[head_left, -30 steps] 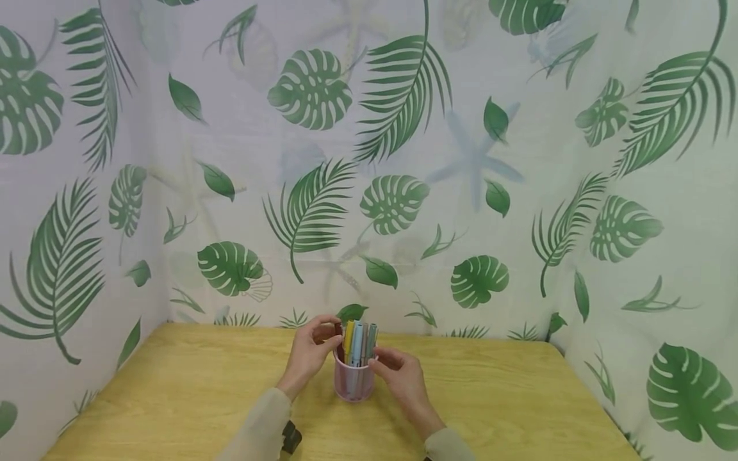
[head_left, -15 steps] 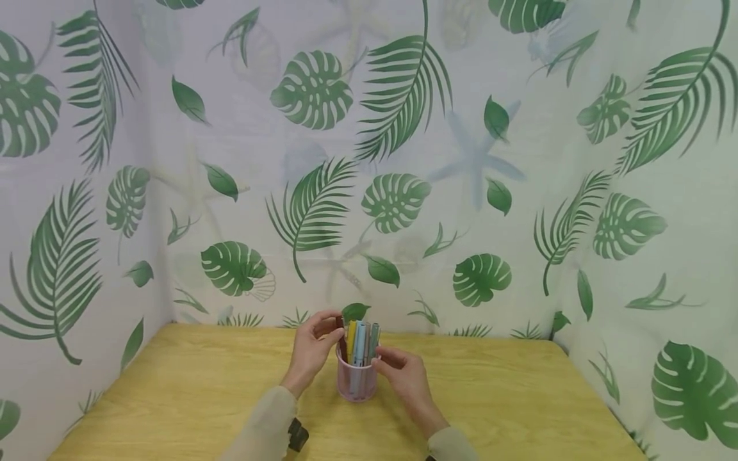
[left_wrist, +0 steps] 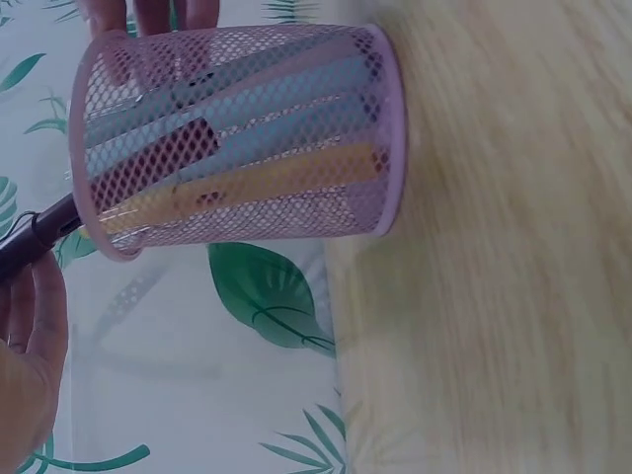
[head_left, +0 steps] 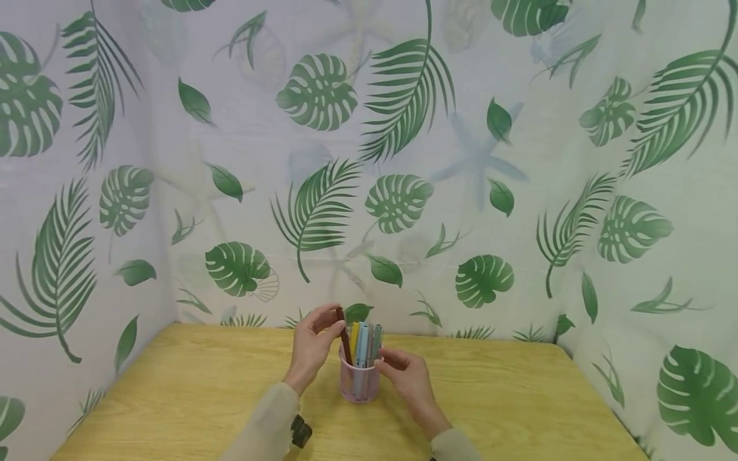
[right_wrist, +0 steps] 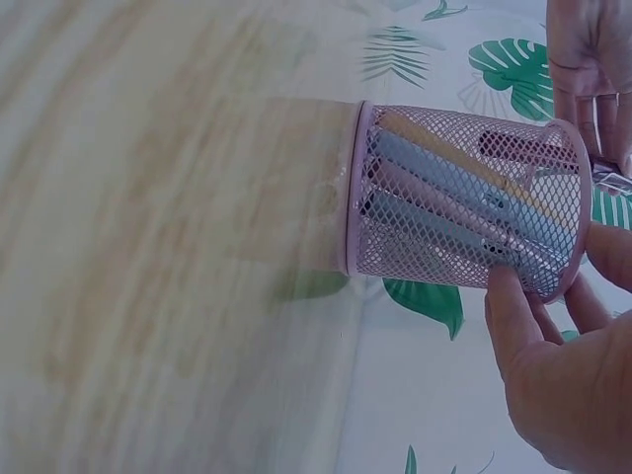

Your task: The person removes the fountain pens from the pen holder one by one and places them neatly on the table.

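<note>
A pink mesh pen cup (head_left: 360, 385) stands upright on the table. My left hand (head_left: 310, 349) pinches a dark maroon pen (head_left: 344, 339) by its upper end between thumb and fingers. That pen leans left, partly raised, and in the left wrist view its lower end (left_wrist: 202, 138) hangs inside the cup, well above the base. Still standing in the cup are a yellow pen (head_left: 354, 333), light blue pens (head_left: 362, 346) and a grey-green pen (head_left: 377, 339). My right hand (head_left: 408, 379) holds the cup near its rim, with a finger against the mesh (right_wrist: 509, 301).
The wood-grain table (head_left: 507, 397) extends to both sides of the cup. Behind it hangs a white leaf-print curtain (head_left: 426, 275), which also runs down both sides. A dark wrist-worn device (head_left: 300, 431) shows at my left cuff.
My left hand has drawn the maroon pen upward and tilted it, so more of it shows above the rim. My right hand stays at the cup. The head view has shifted slightly.
</note>
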